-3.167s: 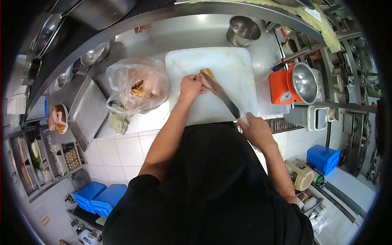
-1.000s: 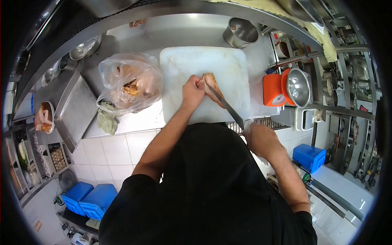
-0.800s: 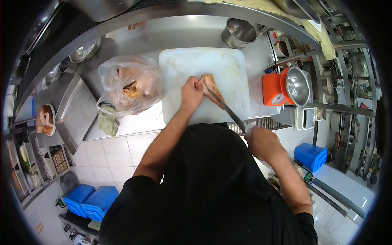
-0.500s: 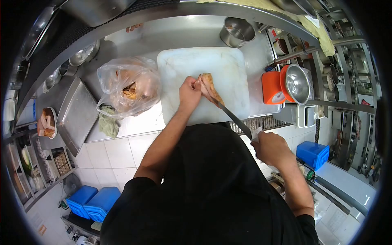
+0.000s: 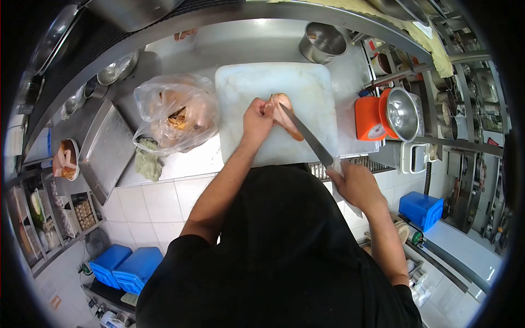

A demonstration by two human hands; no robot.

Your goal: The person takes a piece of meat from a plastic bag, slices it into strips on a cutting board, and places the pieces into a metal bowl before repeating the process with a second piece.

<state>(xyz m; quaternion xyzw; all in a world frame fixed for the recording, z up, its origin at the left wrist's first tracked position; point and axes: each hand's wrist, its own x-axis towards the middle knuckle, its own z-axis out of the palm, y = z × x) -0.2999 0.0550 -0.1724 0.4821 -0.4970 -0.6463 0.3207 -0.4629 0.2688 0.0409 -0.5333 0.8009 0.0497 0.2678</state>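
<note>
On the white cutting board (image 5: 240, 82) lies a long piece of meat (image 5: 287, 124) with a browned edge. My left hand (image 5: 257, 121) is closed on its left side, fingertips pinching near the upper end. My right hand (image 5: 355, 185) grips a long knife (image 5: 310, 136) by its pale handle. The blade slants up and left across the meat, its tip over the upper part close to my left fingers. Left of the board sits a clear plastic bag (image 5: 180, 112) with browned meat pieces inside.
A green cloth (image 5: 147, 163) and a metal tray (image 5: 104, 153) lie left of the bag. Behind the board stands a steel pot (image 5: 324, 46). At right is an orange scale (image 5: 369, 117) with a metal bowl (image 5: 402, 115). A shelf rail (image 5: 229, 17) crosses above the counter.
The knife has moved up and left, its tip going from the meat's lower part to its upper part. My right hand has followed, and the meat's paler face now shows more.
</note>
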